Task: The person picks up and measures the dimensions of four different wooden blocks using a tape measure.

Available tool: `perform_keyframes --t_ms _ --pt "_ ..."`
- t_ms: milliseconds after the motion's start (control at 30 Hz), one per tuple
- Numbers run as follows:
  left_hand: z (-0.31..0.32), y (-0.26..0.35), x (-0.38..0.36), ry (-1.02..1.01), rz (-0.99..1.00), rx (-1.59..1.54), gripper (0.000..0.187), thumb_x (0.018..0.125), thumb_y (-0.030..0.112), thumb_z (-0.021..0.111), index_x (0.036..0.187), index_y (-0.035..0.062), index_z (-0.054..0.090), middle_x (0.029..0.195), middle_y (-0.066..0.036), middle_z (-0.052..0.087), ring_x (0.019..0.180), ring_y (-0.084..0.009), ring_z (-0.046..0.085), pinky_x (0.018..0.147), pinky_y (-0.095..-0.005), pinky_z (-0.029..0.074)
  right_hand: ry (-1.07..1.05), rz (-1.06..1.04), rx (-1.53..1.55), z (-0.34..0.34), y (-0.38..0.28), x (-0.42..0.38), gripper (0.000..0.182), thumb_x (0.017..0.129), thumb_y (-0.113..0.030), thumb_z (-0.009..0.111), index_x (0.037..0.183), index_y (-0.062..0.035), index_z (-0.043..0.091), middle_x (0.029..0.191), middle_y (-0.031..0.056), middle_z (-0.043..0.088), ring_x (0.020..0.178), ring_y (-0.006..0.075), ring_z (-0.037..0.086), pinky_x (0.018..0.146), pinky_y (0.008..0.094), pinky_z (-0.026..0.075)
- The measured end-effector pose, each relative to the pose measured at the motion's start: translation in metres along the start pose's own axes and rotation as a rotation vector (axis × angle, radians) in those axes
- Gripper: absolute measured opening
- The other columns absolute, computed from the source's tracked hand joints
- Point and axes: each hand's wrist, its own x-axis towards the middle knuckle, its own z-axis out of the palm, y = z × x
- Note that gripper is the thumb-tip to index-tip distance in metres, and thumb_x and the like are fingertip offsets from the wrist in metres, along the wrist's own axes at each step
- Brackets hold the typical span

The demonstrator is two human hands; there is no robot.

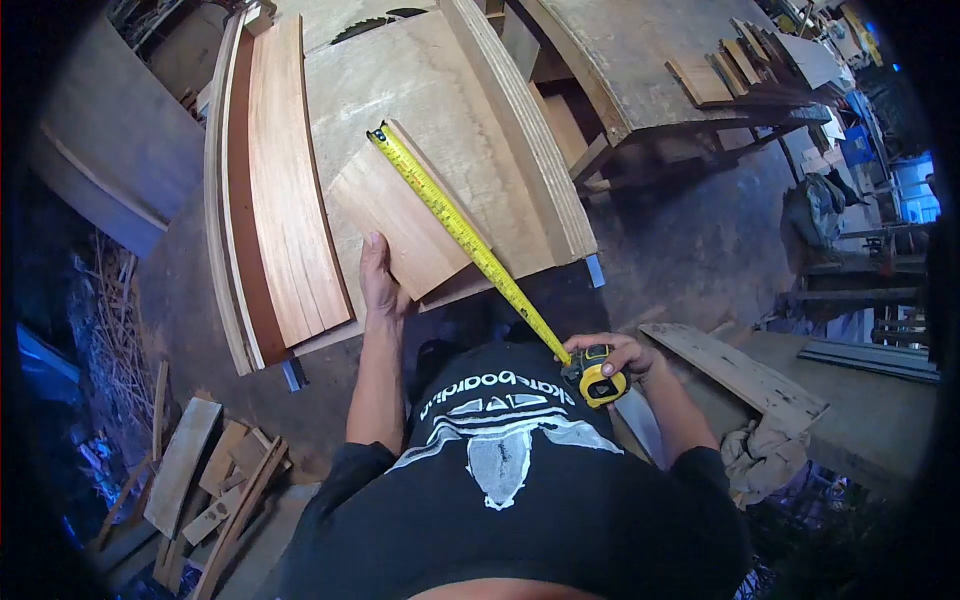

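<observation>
My left hand (384, 278) grips the near left corner of a short wooden board (395, 222), thumb on its top face. The board lies tilted over a plywood work surface (360, 85). In my right hand (622, 352) is a yellow and black tape measure (600, 384), held in front of my shirt. Its yellow blade (470, 240) runs out from the case along the board's right side, and the hooked end is at the board's far edge. My right fingers wrap round the case.
Long planks (290, 190) lie along the work surface's left side; a thick plywood strip (525, 140) edges its right. Part of a saw blade (375, 25) shows at the far end. Wood pieces (735, 70) lie on another table at right. Offcuts (225, 480) are piled at lower left.
</observation>
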Motion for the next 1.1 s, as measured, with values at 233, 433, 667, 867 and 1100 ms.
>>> perform_keyframes --t_ms 233,433,667,867,1100 --pt "-0.002 -0.001 0.001 -0.005 0.025 0.023 0.049 0.105 0.031 0.05 0.146 0.0029 0.042 0.139 -0.013 0.056 0.125 -0.0265 0.057 0.107 -0.0425 0.047 -0.055 0.007 -0.001 -0.004 0.002 0.002 0.081 0.071 -0.014 0.072 0.142 0.0031 0.037 0.107 0.0184 0.062 0.083 0.0291 0.072 0.053 0.043 0.064" --pt "-0.003 0.0 0.003 -0.02 -0.003 0.002 0.05 0.105 0.031 0.05 0.146 0.0021 0.042 0.138 -0.013 0.057 0.125 -0.0264 0.057 0.107 -0.042 0.047 -0.04 -0.021 -0.028 -0.002 0.0 0.003 0.081 0.069 -0.014 0.072 0.141 0.0045 0.039 0.113 0.0192 0.06 0.086 0.0275 0.072 0.053 0.0417 0.065" --pt "-0.001 0.001 0.001 0.009 0.014 0.045 0.051 0.106 0.031 0.049 0.147 0.0018 0.039 0.139 -0.014 0.056 0.125 -0.0268 0.057 0.106 -0.042 0.048 -0.023 -0.021 -0.042 -0.002 0.002 0.001 0.081 0.068 -0.015 0.071 0.141 0.0046 0.039 0.117 0.0185 0.06 0.087 0.0273 0.071 0.053 0.0409 0.065" --pt "0.001 0.003 -0.001 0.009 -0.005 0.034 0.054 0.106 0.031 0.049 0.149 0.002 0.036 0.143 -0.014 0.052 0.128 -0.0283 0.055 0.108 -0.0431 0.046 0.058 0.001 -0.039 0.009 -0.003 -0.001 0.085 0.065 -0.015 0.072 0.14 0.0061 0.04 0.111 0.0183 0.062 0.083 0.0286 0.072 0.055 0.0427 0.064" --pt "0.006 0.004 -0.003 0.023 0.008 0.059 0.053 0.106 0.031 0.049 0.148 0.0022 0.037 0.142 -0.014 0.053 0.128 -0.0276 0.055 0.108 -0.0437 0.046 0.054 -0.036 -0.02 0.014 -0.003 0.003 0.088 0.062 -0.016 0.074 0.139 0.0083 0.039 0.109 0.0199 0.061 0.081 0.0314 0.072 0.052 0.0431 0.064"
